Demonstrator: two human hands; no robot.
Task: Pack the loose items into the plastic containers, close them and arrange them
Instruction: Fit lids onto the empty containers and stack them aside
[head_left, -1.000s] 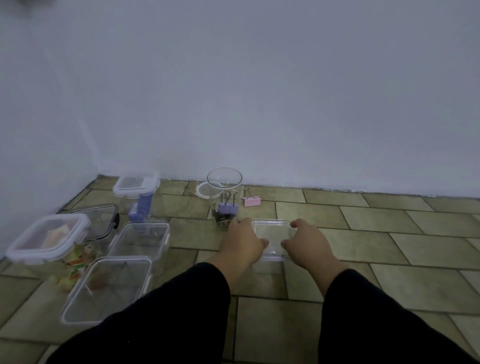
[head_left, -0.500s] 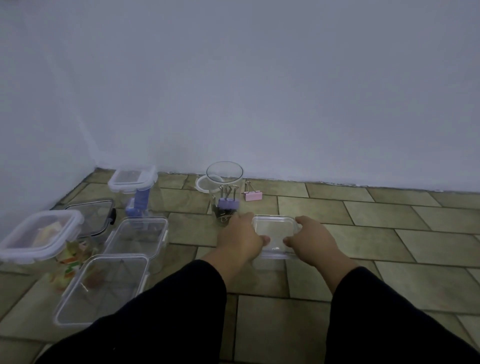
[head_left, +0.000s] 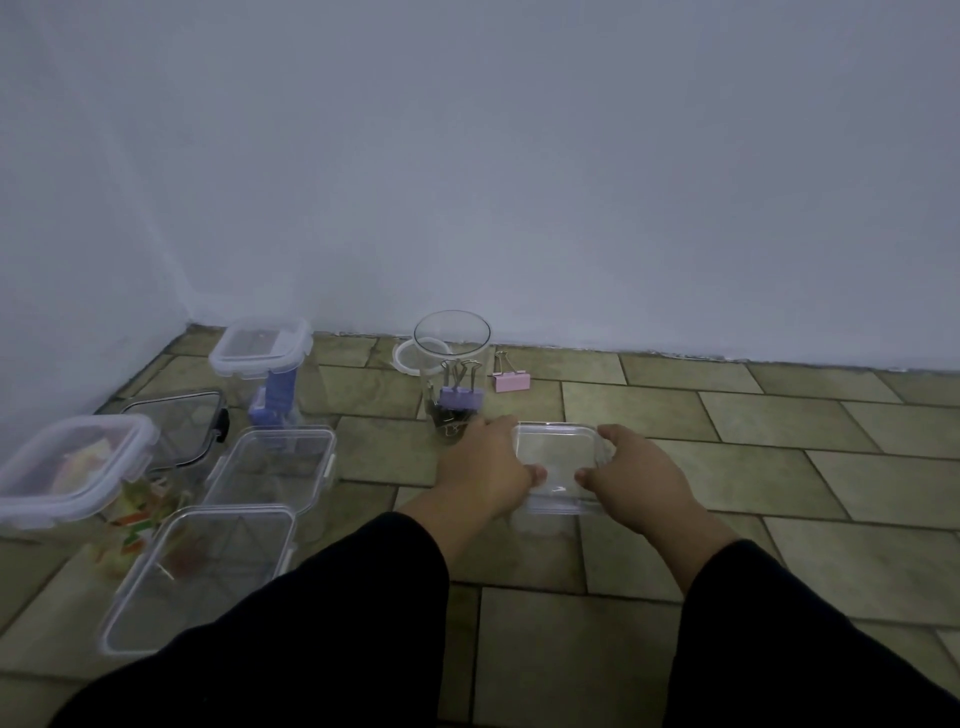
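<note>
- Hands are flanking a small clear square container on the tiled floor, just in front of the person: the left hand is wrapping its left edge, the right hand its right edge, thumbs lying on top, so each grip is holding the box.
- Whether a lid is already sitting on it cannot be told, since the plastic is transparent.
- Judging by the thumbs, the step in hand is pressing it shut; even pressure at both sides should be seating the rim without tipping.
- Just beyond the left hand, a round clear jar is holding a purple binder clip; a pink binder clip is lying loose beside it, waiting to be packed.
- Other clear containers are standing well to the left, near the wall corner.
</note>
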